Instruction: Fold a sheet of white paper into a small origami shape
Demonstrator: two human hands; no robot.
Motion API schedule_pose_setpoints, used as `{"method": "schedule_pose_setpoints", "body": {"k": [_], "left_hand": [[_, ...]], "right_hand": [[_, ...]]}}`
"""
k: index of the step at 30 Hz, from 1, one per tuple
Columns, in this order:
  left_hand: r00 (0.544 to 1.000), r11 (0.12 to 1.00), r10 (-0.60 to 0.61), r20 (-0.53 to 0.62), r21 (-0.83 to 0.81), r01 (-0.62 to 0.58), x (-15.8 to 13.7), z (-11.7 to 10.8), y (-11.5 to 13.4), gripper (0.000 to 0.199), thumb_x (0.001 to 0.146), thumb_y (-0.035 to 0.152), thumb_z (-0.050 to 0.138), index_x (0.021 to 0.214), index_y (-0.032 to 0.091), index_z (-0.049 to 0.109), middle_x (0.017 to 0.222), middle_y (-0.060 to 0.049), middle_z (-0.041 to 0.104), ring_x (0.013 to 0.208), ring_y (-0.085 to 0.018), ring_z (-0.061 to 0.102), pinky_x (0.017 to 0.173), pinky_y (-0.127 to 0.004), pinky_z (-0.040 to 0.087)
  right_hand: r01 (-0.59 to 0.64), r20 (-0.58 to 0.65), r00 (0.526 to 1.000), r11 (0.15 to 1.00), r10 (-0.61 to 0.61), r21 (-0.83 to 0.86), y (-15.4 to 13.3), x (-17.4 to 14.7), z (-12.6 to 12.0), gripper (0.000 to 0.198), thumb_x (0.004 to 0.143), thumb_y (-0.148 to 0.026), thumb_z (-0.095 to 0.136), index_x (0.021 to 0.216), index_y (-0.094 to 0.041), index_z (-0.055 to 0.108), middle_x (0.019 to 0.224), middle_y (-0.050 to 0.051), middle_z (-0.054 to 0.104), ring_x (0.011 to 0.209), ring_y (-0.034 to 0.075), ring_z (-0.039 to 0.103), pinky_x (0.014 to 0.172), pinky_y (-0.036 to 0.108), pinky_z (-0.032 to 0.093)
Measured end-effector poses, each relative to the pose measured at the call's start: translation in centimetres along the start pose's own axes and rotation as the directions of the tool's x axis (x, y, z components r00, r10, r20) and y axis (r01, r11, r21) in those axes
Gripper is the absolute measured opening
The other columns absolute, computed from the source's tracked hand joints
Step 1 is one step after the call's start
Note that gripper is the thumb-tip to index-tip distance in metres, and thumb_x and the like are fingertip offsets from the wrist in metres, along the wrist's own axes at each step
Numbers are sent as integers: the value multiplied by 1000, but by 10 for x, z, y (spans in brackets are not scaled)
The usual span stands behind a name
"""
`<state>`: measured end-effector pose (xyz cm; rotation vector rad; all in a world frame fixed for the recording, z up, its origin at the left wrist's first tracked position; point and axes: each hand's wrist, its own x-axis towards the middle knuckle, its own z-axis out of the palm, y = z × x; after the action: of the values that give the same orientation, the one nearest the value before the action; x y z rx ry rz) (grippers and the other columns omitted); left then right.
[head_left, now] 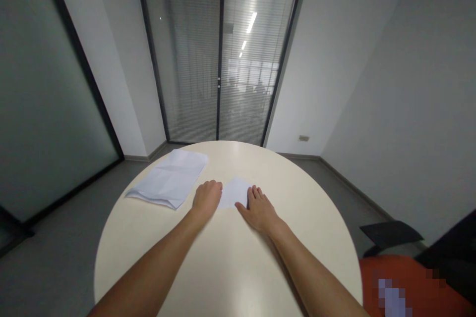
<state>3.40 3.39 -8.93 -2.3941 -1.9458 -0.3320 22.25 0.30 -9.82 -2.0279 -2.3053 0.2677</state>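
Observation:
A small folded piece of white paper (235, 193) lies on the round table between my two hands. My left hand (208, 196) is closed at its left edge, the fingers curled under and partly hidden, with the paper's edge at the thumb side. Palm down, my right hand (258, 209) rests at the paper's right edge. Its fingers are stretched out, and the thumb points left over the lower right corner.
A stack of larger creased white sheets (171, 178) lies at the table's left. The cream round table (297, 252) has a curved edge. An orange chair (390, 272) with a black armrest (390, 234) stands at the lower right. Glazed doors with blinds (219, 59) are beyond.

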Motion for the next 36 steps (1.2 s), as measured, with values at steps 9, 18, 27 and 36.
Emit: {"method": "schedule_pose_setpoints", "body": {"k": [9, 18, 27, 36], "left_hand": [[996, 995, -13, 86, 104, 4, -11, -9, 16, 36, 97, 12, 37, 104, 14, 72, 106, -17, 67, 102, -27, 66, 81, -36, 54], [992, 994, 97, 81, 36, -101, -25, 0, 37, 36, 99, 28, 45, 117, 6, 68, 124, -23, 62, 118, -33, 58, 95, -40, 51], [986, 986, 166, -11, -26, -166, -19, 35, 30, 60, 103, 44, 34, 142, 1, 47, 152, -27, 44, 143, -35, 40, 115, -43, 35], [986, 986, 163, -28, -12, -164, -16, 30, 28, 64, 101, 46, 36, 143, -2, 44, 149, -26, 47, 140, -34, 44, 114, -42, 37]], "right_hand": [[-10, -10, 1000, 1000, 10, 9, -1, -2, 1, 83, 100, -58, 29, 157, 3, 20, 164, 24, 17, 153, 36, 13, 121, 45, 16], [-30, -22, 999, 999, 30, 22, 5, 4, 5, 86, 99, -62, 30, 158, 0, 19, 165, 21, 15, 154, 34, 11, 122, 47, 13], [71, -84, 994, 996, -65, 63, 22, 16, 8, 82, 98, -61, 34, 155, -3, 31, 164, 21, 22, 153, 31, 16, 122, 44, 13], [9, -79, 997, 999, -6, 41, 13, 13, 4, 83, 98, -59, 37, 153, 3, 32, 161, 26, 26, 151, 37, 22, 121, 44, 19]]}}
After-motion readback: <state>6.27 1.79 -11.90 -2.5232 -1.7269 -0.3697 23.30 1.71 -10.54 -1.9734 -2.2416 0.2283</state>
